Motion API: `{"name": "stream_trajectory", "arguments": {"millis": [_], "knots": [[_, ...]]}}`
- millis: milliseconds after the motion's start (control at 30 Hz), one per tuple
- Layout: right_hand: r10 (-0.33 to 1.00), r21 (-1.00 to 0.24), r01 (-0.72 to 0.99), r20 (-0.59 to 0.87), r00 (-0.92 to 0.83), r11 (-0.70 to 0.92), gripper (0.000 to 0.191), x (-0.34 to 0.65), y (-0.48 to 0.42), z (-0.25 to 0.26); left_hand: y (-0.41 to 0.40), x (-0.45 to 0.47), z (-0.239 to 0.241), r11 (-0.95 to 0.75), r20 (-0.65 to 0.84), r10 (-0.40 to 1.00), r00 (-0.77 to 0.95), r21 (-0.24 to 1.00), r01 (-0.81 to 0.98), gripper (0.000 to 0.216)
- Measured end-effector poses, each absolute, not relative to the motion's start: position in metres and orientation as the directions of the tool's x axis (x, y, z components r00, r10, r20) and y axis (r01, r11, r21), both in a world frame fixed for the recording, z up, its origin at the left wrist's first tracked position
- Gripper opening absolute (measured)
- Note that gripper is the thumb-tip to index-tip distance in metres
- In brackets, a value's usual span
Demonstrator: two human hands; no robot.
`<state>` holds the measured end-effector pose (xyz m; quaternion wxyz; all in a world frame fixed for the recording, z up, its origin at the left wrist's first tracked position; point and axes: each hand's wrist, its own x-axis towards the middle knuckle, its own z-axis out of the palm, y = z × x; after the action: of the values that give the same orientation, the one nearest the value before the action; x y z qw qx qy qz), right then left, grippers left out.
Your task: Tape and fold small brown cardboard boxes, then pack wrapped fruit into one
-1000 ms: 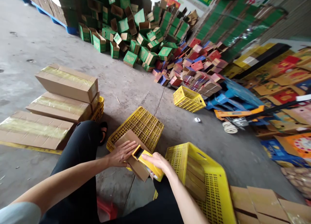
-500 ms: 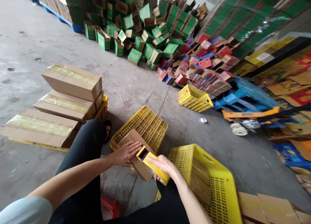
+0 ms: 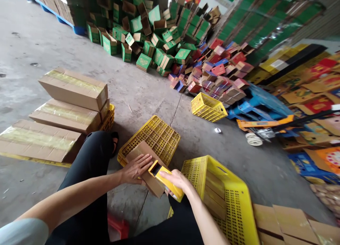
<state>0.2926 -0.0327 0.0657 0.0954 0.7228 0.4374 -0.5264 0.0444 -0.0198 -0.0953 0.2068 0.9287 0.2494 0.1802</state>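
A small brown cardboard box point(image 3: 140, 149) lies slantwise over the near end of an upturned yellow crate point(image 3: 162, 133). My left hand point(image 3: 136, 169) rests on the box with its fingers stretched out flat. My right hand point(image 3: 176, 181) is closed around a yellow handheld tool point(image 3: 170, 184), which has a dark opening at its front end. The tool's front sits over the box, just right of my left fingertips. I cannot tell whether it touches the cardboard. My right palm and fingers hide part of the tool.
A tilted yellow crate point(image 3: 239, 188) with cardboard inside stands to the right, beside more cartons point(image 3: 292, 220). Taped boxes point(image 3: 74, 89) are stacked at left. Farther off are another yellow crate point(image 3: 208, 108), a pallet jack point(image 3: 265, 124) and piled green cartons point(image 3: 145, 61). A red stool point(image 3: 118, 225) shows below.
The view has shifted slightly, so the surroundings sit a little farther left. Both hands, the box and the yellow tool keep nearly the same places relative to each other.
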Motion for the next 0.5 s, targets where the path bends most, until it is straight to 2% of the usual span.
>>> {"name": "stream_trajectory", "arguments": {"millis": [500], "knots": [[0.53, -0.33, 0.756, -0.848, 0.026, -0.565, 0.051, 0.3, -0.035, 0.075, -0.019, 0.051, -0.102, -0.812, 0.321, 0.504, 0.802, 0.492, 0.314, 0.106]]}}
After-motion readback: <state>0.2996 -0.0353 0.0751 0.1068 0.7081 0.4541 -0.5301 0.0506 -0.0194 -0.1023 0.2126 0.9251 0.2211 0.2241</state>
